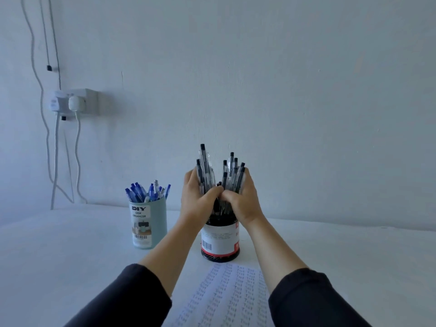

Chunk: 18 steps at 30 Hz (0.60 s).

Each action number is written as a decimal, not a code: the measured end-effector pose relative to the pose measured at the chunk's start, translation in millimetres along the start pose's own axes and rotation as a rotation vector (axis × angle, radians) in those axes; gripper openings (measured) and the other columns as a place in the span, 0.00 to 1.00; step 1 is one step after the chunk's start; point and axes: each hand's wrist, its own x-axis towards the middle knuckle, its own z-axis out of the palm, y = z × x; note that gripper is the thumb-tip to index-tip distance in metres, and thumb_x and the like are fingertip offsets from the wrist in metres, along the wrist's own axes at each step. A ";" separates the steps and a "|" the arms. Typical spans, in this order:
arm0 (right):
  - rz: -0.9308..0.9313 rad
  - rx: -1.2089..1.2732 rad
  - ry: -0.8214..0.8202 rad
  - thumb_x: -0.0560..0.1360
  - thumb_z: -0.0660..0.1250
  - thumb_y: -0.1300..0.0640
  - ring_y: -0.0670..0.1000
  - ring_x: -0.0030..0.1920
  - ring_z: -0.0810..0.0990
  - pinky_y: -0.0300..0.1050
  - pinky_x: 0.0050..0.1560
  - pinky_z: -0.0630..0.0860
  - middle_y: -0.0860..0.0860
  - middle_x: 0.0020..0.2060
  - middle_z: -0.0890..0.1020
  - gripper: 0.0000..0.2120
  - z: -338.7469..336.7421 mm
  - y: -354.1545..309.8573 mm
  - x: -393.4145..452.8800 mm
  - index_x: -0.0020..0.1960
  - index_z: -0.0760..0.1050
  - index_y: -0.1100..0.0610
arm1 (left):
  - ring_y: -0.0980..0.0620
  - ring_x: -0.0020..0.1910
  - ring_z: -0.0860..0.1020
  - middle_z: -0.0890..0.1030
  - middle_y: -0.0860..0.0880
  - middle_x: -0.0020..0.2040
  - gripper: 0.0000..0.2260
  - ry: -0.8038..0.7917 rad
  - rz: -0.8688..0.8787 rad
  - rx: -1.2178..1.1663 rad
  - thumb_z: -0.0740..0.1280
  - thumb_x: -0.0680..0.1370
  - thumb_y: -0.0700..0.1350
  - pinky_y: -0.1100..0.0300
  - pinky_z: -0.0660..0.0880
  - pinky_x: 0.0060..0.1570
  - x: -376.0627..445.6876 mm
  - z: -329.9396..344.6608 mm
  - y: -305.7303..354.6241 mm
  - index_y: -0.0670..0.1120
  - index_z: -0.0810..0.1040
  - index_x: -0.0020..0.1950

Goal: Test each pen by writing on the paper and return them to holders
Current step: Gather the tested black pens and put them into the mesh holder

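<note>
Left hand and right hand each curl around a bunch of black pens, thumbs meeting, directly above the black mesh holder (pen tips reach down into it). Light-blue holder, left of it, carries blue pens. Paper, covered in rows of handwriting, lies on the white table just in front of the 2 holders.

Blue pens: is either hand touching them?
No. Both hands, left hand and right hand, grip the black pens; blue pens stand untouched.
</note>
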 end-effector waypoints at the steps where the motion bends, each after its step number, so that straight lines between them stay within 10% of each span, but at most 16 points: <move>1: 0.015 0.050 -0.041 0.58 0.67 0.57 0.60 0.47 0.80 0.58 0.49 0.79 0.62 0.47 0.78 0.22 -2.9 -0.8 1.0 0.52 0.70 0.52 | 0.46 0.52 0.78 0.73 0.44 0.56 0.13 -0.026 -0.013 -0.027 0.67 0.65 0.46 0.47 0.77 0.53 -2.1 -0.4 1.0 0.58 0.73 0.47; 6: 0.062 0.137 -0.195 0.59 0.66 0.62 0.54 0.51 0.80 0.49 0.52 0.78 0.53 0.47 0.81 0.32 -10.5 -8.8 3.4 0.63 0.65 0.54 | 0.42 0.57 0.76 0.71 0.38 0.62 0.17 -0.138 -0.159 -0.097 0.69 0.59 0.48 0.47 0.76 0.55 0.8 -5.5 3.4 0.52 0.75 0.48; 11: 0.052 0.080 -0.173 0.59 0.64 0.64 0.49 0.40 0.78 0.44 0.41 0.76 0.51 0.39 0.78 0.29 -3.6 -19.5 3.8 0.59 0.65 0.51 | 0.52 0.47 0.82 0.81 0.45 0.54 0.34 -0.245 -0.174 -0.125 0.63 0.70 0.31 0.64 0.78 0.39 10.0 -12.4 6.4 0.57 0.65 0.71; 18: -0.043 0.142 -0.185 0.59 0.63 0.67 0.47 0.36 0.76 0.42 0.37 0.76 0.50 0.39 0.76 0.36 3.4 -30.2 3.1 0.65 0.63 0.49 | 0.50 0.42 0.81 0.79 0.47 0.48 0.40 -0.175 -0.014 -0.201 0.54 0.71 0.24 0.55 0.80 0.39 14.7 -10.6 9.5 0.61 0.62 0.73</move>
